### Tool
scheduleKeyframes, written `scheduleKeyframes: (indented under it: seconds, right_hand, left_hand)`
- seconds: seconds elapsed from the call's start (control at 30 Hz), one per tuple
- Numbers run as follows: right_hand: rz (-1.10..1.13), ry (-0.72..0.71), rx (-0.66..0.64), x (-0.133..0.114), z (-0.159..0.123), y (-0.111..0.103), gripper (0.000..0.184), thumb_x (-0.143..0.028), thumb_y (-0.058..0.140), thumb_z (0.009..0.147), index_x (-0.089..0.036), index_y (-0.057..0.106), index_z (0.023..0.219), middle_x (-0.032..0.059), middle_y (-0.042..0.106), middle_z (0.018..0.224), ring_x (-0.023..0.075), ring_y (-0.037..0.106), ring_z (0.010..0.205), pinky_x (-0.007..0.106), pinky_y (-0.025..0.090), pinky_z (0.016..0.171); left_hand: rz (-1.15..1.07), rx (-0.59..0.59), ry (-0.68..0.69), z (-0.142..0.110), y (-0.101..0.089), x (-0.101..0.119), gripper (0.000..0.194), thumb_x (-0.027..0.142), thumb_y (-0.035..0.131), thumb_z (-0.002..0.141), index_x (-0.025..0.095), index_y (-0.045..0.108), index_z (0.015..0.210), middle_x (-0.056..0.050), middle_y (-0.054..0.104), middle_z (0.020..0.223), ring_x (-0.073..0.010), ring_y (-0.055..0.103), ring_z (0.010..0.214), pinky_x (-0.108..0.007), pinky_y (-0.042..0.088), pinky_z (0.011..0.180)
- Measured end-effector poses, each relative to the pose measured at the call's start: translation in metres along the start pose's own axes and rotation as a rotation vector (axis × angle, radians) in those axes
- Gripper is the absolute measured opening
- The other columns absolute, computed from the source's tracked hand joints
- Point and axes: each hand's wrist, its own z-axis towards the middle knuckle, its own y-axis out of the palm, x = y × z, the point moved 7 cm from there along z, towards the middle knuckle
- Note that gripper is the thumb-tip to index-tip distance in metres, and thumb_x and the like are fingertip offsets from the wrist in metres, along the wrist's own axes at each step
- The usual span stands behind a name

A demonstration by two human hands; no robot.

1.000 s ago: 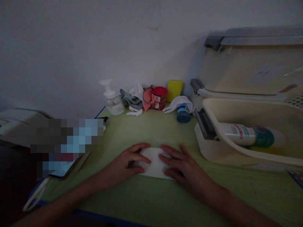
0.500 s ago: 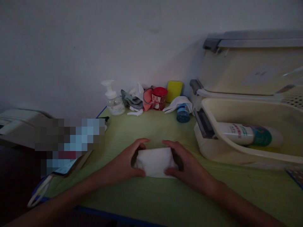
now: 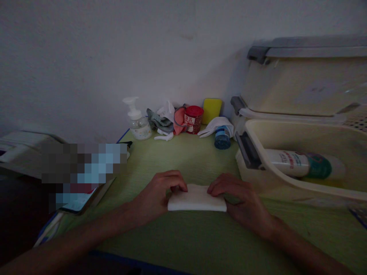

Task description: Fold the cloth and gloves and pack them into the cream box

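Note:
A folded white cloth point(image 3: 196, 200) is held low over the front middle of the green tabletop, its smooth folded edge toward me. My left hand point(image 3: 160, 193) is closed on the left end, fingertips pressing on top and the thumb mostly hidden. On the right end, my right hand point(image 3: 241, 198) grips with curled fingers on top and its thumb at the side. Whether the cloth touches the table underneath, I cannot tell.
Along the wall stand a pump bottle point(image 3: 139, 124), crumpled cloths point(image 3: 162, 121), a red canister point(image 3: 194, 119), a yellow sponge point(image 3: 212, 110) and a blue jar point(image 3: 222, 138). At right, an open cream bin point(image 3: 249, 183) holds a white-and-green bottle point(image 3: 298, 163). A phone point(image 3: 82, 200) leans left.
Both hands have shifted their hold, with fingers now curled over the cloth's top. The cloth looks wider and flatter, with its folded edge facing me. My right hand moved rightward.

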Motion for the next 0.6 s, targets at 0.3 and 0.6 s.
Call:
scheduleKeyframes:
  seconds: [0.3,0.6]
  right_hand:
    - [-0.545,-0.410,-0.259,-0.008,-0.010,0.010,0.035,-0.010,0.035,0.094,-0.016,0.063,0.074,0.0020,0.068,0.077,0.0153,0.059,0.073,0.030,0.048,0.077]
    - [-0.414,-0.107,-0.304,0.000,-0.013,0.006,0.024,-0.007,0.043,0.085,-0.014,0.065,0.090,0.0062,0.068,0.084,0.0195,0.060,0.081,0.036,0.046,0.086]
  left_hand:
    - [0.679,-0.014,0.496,-0.001,0.031,0.017,0.022,0.011,0.041,0.091,0.011,0.061,0.082,-0.005,0.063,0.078,-0.0157,0.050,0.070,-0.028,0.041,0.064]
    - [0.366,-0.202,0.164,-0.002,0.020,0.012,0.022,0.008,0.045,0.082,0.017,0.062,0.095,-0.002,0.065,0.091,-0.0179,0.050,0.086,-0.036,0.037,0.081]
